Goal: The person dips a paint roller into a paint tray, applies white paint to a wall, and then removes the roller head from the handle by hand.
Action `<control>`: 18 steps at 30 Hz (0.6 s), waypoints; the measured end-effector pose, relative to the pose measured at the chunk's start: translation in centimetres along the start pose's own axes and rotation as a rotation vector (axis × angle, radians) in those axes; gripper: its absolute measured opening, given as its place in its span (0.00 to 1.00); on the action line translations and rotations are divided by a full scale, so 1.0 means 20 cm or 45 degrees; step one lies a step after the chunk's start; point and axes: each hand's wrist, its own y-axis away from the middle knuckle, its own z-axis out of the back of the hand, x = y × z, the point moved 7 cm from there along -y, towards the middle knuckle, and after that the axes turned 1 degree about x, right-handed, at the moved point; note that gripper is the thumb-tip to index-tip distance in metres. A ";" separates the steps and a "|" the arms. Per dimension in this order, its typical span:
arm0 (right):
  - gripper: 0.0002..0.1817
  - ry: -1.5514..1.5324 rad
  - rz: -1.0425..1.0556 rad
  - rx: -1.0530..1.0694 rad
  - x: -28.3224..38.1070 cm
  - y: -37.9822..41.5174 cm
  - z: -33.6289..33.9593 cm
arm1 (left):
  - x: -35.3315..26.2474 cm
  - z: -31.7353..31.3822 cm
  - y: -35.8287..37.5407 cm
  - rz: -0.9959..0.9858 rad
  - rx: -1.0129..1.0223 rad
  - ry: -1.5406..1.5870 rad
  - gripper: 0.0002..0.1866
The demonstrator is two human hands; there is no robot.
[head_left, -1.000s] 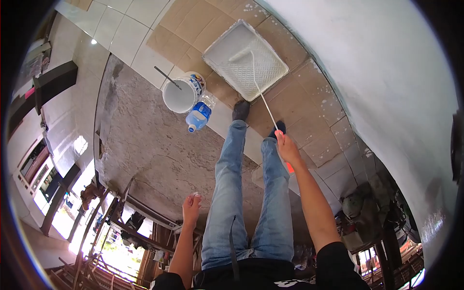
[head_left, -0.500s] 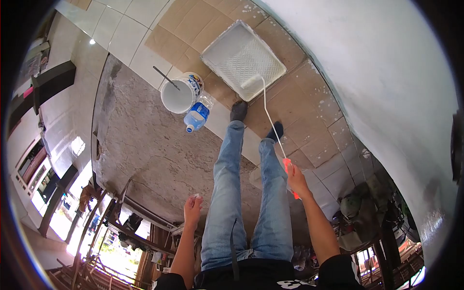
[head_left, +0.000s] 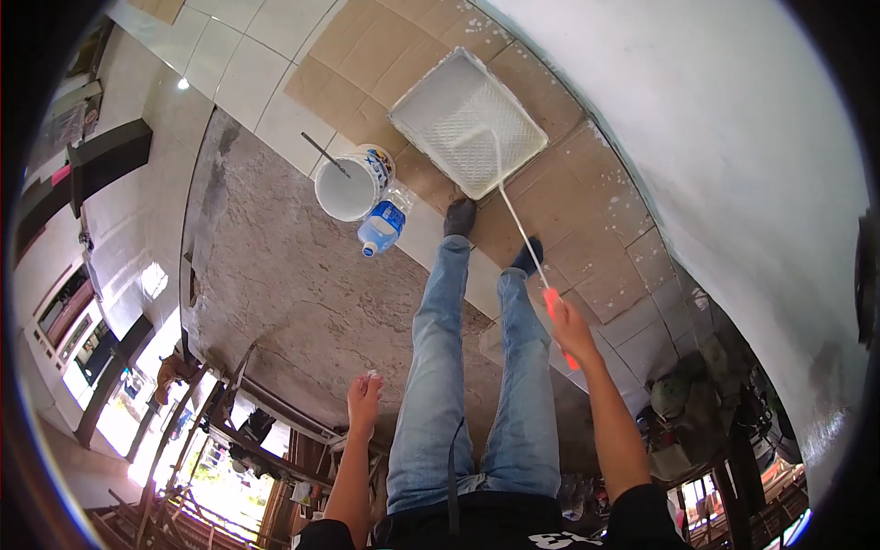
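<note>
My right hand (head_left: 573, 332) is wrapped round the orange handle of a paint roller (head_left: 515, 216) with a long thin white rod. The roller's white head, blurred, rests on the ridged slope of a paint tray (head_left: 431, 82) coated in white paint. My left hand (head_left: 364, 401) hangs beside my left leg with its fingers curled. Something small and pale shows at its fingertips, too small to name.
A white bucket (head_left: 345, 194) with a dark stick in it stands left of the tray. Beside it is a plastic bottle (head_left: 381, 228) with a blue label. Paint-spotted cardboard (head_left: 587, 229) covers tiles along the white wall (head_left: 697, 119). Rough concrete (head_left: 266, 247) lies to the left.
My right hand has pushed forward, and the roller head has slid from the tray's near end up toward its middle. My left hand stays about where it was.
</note>
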 end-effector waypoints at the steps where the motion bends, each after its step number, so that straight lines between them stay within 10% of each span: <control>1: 0.29 0.079 -0.023 -0.040 -0.04 0.06 0.05 | 0.01 0.00 -0.01 0.002 -0.001 -0.003 0.15; 15: 0.33 -0.109 -0.444 0.253 0.43 -0.33 -0.17 | 0.06 0.06 0.00 0.003 -0.036 -0.004 0.16; 18: 0.33 0.016 -0.093 0.038 0.29 -0.19 -0.08 | 0.06 0.08 -0.01 0.015 -0.033 -0.020 0.17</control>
